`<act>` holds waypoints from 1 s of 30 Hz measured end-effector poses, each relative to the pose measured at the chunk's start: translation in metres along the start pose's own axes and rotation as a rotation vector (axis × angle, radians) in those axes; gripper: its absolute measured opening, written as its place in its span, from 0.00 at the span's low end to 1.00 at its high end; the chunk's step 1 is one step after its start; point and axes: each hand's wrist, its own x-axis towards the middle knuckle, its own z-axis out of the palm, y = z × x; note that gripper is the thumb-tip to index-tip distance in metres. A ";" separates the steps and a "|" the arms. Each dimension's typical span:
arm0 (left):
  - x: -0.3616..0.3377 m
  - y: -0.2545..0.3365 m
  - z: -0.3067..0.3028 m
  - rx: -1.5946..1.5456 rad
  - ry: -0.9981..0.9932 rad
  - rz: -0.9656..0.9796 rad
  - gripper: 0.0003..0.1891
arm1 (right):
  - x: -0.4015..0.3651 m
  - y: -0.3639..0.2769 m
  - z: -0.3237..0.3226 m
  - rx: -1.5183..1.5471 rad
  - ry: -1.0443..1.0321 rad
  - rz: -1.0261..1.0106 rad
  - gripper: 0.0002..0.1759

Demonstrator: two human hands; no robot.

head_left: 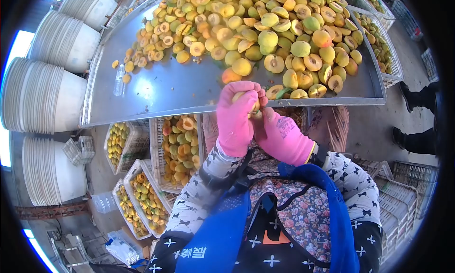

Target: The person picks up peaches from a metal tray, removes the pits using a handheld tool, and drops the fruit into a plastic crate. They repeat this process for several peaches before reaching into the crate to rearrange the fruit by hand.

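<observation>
My left hand, in a pink glove, has its fingers wrapped round a small yellow peach. Pressed against the same fruit from the other side is my right hand, also gloved in pink with its fingers closed. Much of the peach is hidden by the gloves, and I cannot make out whether it is whole or cut. Both hands are at the near edge of a metal table. Just beyond them lies a large heap of yellow peaches, many cut in half, with a green leaf near the edge.
A clear plastic bottle lies on the table's left side. Crates of cut fruit stand below the near edge, with another crate at the right. Stacked white tubs line the left. A person's dark shoes show at right.
</observation>
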 end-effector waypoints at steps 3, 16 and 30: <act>0.004 0.003 0.001 -0.022 0.052 -0.016 0.09 | 0.002 0.006 0.011 0.158 0.031 -0.113 0.16; 0.007 -0.016 -0.013 0.446 -0.094 0.238 0.19 | 0.013 0.021 -0.012 -0.325 0.090 -0.125 0.14; 0.016 -0.017 -0.002 -0.033 0.078 0.061 0.12 | 0.017 0.014 0.004 0.010 -0.016 -0.031 0.16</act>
